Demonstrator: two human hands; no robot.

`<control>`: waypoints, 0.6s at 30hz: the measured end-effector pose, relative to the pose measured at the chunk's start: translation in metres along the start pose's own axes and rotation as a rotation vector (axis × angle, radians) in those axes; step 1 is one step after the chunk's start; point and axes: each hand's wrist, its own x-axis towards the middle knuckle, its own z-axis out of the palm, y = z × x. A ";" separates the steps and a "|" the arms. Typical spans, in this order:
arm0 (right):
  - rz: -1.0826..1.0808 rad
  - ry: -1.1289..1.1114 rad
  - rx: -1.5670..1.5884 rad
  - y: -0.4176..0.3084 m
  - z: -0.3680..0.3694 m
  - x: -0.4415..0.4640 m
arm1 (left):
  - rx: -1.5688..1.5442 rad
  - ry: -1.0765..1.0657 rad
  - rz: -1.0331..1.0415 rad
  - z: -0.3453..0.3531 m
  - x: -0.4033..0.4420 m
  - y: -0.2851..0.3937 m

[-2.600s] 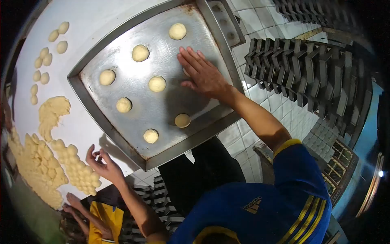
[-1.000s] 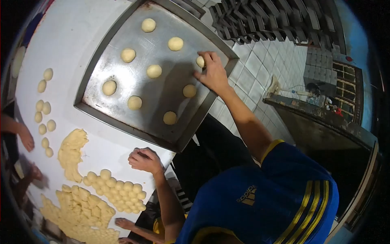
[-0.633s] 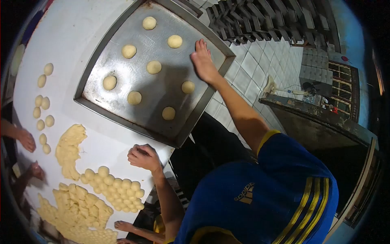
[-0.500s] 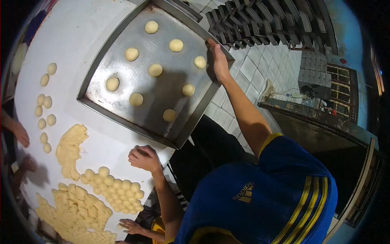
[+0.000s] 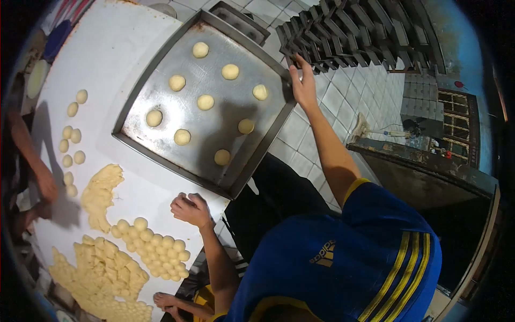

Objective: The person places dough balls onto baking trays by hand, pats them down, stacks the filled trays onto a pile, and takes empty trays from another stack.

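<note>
My right hand is at the right corner of a large metal baking tray, with its thumb and fingers about the rim. Several round dough balls sit spaced apart on the tray. My left hand is near the tray's lower corner, just above or on the white table. Its fingers are curled, and whatever may be under them is hidden. Close by that hand lies a cluster of packed dough balls. Beside it are a long dough piece and a mass of cut dough.
Pairs of loose dough balls line the table's far left. Another person's arm reaches in there; another person's hands rest at the bottom edge. Stacked dark metal trays stand on the tiled floor beyond my right hand.
My right hand has shifted from inside the tray's rim outward over its corner. At left, the other person's arm reaches farther over the table. The view has tilted slightly; my left hand stays nearly in place.
</note>
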 end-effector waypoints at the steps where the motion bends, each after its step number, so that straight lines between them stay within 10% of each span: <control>1: -0.051 0.024 -0.311 0.013 -0.012 0.004 | -0.071 -0.030 -0.012 -0.007 0.000 0.003; 7: 0.392 -0.552 -0.052 0.081 -0.037 0.022 | -0.467 -0.353 -0.025 0.003 -0.061 0.038; 16: 0.144 -0.761 0.356 0.001 -0.122 0.028 | -0.896 -0.710 -0.671 -0.033 -0.064 0.030; 18: -0.018 -0.755 0.312 -0.043 -0.174 0.034 | -1.284 -0.435 -0.718 -0.095 -0.057 0.095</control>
